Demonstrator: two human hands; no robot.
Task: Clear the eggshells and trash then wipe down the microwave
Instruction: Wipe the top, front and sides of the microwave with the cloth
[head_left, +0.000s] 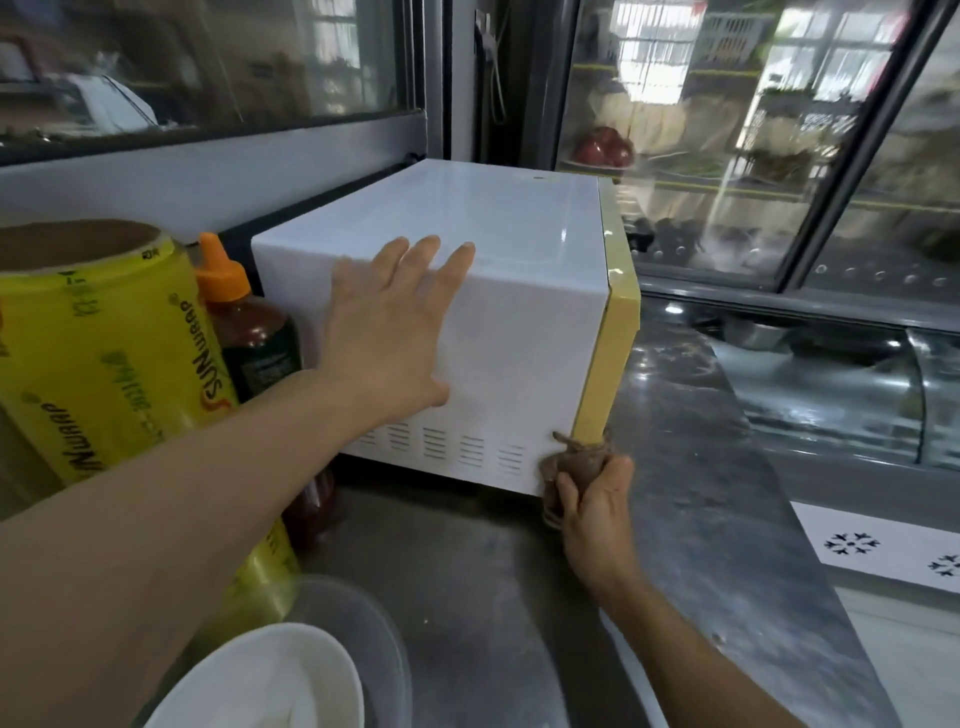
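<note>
A white microwave (524, 322) with a yellow front frame stands on the grey counter (467, 571), its vented side facing me. My left hand (389, 327) lies flat against that side, fingers spread and reaching over the top edge. My right hand (592, 504) grips a bunched brown cloth (576, 460) and holds it against the microwave's lower front corner. No eggshells or trash show in this view.
Left of the microwave stand a big yellow roll of cling wrap (104, 332) and a sauce bottle with an orange cap (249, 322). White bowls (280, 680) sit at the bottom. A glass display case (779, 156) rises behind, and a freezer lid (883, 551) lies right.
</note>
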